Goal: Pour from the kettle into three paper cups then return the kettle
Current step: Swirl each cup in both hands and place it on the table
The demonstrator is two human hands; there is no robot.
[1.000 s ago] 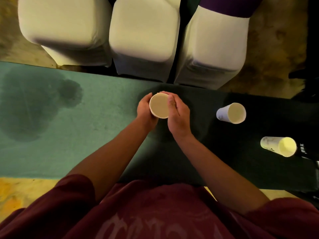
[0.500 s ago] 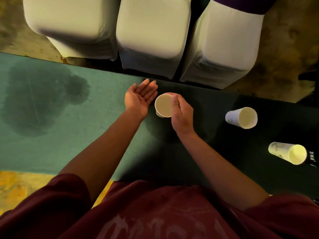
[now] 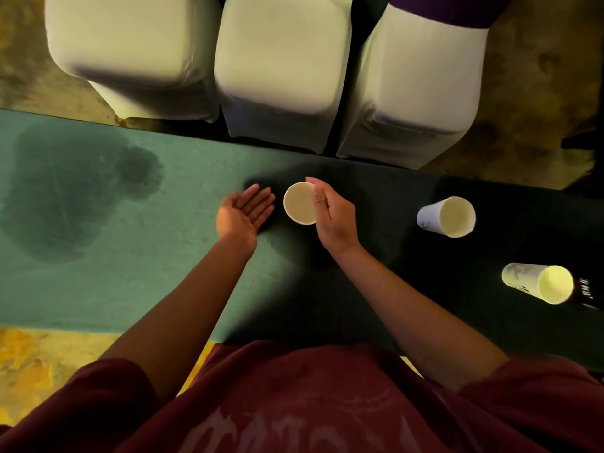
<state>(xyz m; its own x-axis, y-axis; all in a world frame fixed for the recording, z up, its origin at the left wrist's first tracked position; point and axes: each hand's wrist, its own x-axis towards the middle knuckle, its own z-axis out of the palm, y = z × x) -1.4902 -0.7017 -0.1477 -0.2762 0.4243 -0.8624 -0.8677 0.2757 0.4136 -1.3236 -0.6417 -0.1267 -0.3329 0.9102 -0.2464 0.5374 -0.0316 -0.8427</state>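
Three white paper cups stand on the green table (image 3: 163, 282). My right hand (image 3: 330, 220) grips the middle cup (image 3: 299, 206) by its right side, near the table's far edge. My left hand (image 3: 243, 215) is open, palm up, just left of that cup and apart from it. A second cup (image 3: 447, 217) stands to the right, and a third cup (image 3: 539, 284) is nearer me at the far right. No kettle is in view.
A large dark wet stain (image 3: 72, 188) spreads over the table's left part. Three white-covered chairs (image 3: 277, 53) stand close behind the far edge. A dark object with lettering (image 3: 585, 294) sits beside the third cup.
My left hand has let go of the middle cup and opened, moving left. The right hand keeps its hold on the cup.
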